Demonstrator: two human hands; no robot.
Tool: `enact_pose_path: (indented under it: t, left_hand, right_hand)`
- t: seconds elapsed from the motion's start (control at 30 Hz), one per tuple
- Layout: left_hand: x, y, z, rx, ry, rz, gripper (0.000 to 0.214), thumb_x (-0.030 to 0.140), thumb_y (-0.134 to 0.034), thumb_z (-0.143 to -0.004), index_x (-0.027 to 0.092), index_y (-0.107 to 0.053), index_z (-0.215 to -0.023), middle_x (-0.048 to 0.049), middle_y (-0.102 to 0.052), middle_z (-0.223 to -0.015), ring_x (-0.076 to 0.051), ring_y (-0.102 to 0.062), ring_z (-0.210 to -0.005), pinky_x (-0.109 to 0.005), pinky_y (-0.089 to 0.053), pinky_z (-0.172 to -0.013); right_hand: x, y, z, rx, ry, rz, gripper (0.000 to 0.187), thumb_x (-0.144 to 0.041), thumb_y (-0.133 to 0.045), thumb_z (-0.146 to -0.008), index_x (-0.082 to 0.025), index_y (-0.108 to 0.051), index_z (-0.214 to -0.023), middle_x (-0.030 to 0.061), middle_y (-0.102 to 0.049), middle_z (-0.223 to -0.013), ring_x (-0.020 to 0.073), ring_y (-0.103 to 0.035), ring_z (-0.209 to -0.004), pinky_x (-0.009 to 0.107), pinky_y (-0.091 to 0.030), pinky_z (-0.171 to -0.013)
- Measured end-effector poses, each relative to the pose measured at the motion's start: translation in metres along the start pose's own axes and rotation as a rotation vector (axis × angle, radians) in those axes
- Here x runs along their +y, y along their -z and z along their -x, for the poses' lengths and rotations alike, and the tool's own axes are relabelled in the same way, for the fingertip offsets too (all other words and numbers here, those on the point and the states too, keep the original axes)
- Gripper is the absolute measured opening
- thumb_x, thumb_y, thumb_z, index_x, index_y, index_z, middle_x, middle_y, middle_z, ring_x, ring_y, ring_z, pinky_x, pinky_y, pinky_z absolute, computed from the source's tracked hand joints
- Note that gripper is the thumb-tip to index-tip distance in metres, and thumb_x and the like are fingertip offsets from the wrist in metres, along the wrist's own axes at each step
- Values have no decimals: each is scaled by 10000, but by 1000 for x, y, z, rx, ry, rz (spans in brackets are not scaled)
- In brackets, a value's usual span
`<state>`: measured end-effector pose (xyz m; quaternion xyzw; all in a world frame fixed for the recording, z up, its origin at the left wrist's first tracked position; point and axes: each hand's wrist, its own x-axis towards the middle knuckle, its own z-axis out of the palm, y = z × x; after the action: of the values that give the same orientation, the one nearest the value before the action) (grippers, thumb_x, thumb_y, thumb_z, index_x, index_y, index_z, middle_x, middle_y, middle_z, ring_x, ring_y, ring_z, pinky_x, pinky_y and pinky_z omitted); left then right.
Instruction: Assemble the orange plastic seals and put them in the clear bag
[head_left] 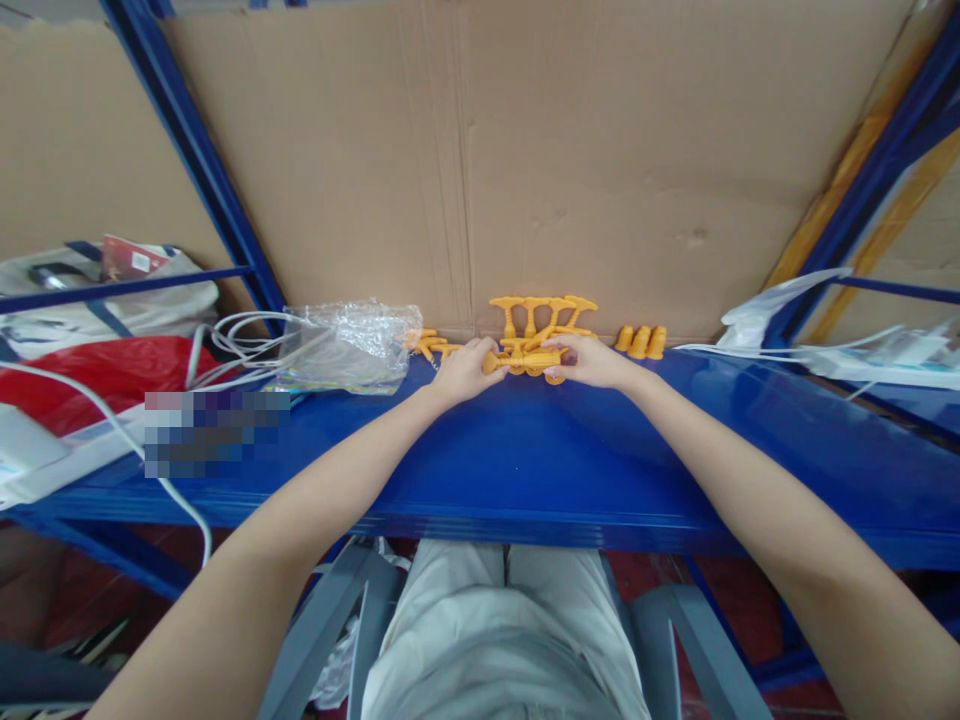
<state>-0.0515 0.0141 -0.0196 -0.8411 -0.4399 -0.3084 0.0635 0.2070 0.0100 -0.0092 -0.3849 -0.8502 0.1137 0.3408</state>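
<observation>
Both hands meet at the back of a blue shelf (pixel 525 460). My left hand (pixel 463 370) and my right hand (pixel 592 360) are each closed on an end of an orange plastic part (pixel 527 360) lying across the shelf. Right behind it stand several orange T-shaped pieces (pixel 544 312), leaning against the cardboard wall (pixel 600 150). To the right, three small orange caps (pixel 640 342) stand apart from my right hand. More orange bits (pixel 427 345) lie just left of my left hand.
A crumpled clear plastic bag (pixel 349 345) and white cables (pixel 240 345) lie left of the hands. A red bag (pixel 97 375) and white items fill the far left. White plastic and cables (pixel 825 340) sit at the right. Blue rack posts (pixel 202 170) frame the shelf.
</observation>
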Motion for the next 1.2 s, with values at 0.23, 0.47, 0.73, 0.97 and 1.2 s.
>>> enact_pose_path:
  t: [0.23, 0.47, 0.73, 0.97, 1.2]
  left_hand:
    - [0, -1, 0, 5, 2, -33, 248, 414, -621, -864, 216, -588, -1010, -82, -705, -1043, -278, -675, -1019, -385, -530, -862]
    - [0, -1, 1, 9, 6, -26, 243, 411, -625, -863, 211, -584, -994, -89, -704, -1024, -284, -677, -1004, -394, -529, -861]
    - [-3, -1, 0, 28, -4, -4, 233, 415, -632, -847, 218, -574, -957, -69, -703, -975, -262, -680, -956, -372, -527, -839]
    - [-2, 0, -2, 19, 15, 14, 234, 413, -644, -836, 214, -575, -938, -77, -709, -964, -266, -681, -944, -370, -523, -824]
    - [1, 2, 0, 37, 22, 45, 224, 393, -659, -816, 211, -582, -923, -67, -709, -943, -256, -679, -922, -357, -517, -821]
  right_hand:
    - [15, 2, 1, -8, -148, -346, 414, -272, -810, -696, -197, -644, -1067, 63, -683, -1121, 182, -708, -900, 418, -595, -883]
    - [3, 2, 2, -109, -292, -466, 340, -433, -859, -699, -170, -660, -786, 53, -734, -800, 205, -734, -787, 439, -597, -899]
    - [-13, -3, 3, -141, -415, -522, 607, -706, -541, -887, -148, -631, -665, 93, -686, -595, 137, -647, -477, 237, -556, -484]
    - [-12, 2, 5, -152, -376, -463, 352, -488, -768, -825, -178, -614, -890, 44, -739, -780, 114, -668, -536, 200, -512, -469]
    - [-12, 3, 4, -138, -279, -479, 351, -411, -825, -772, -165, -578, -810, 34, -724, -720, 101, -631, -493, 230, -517, -522]
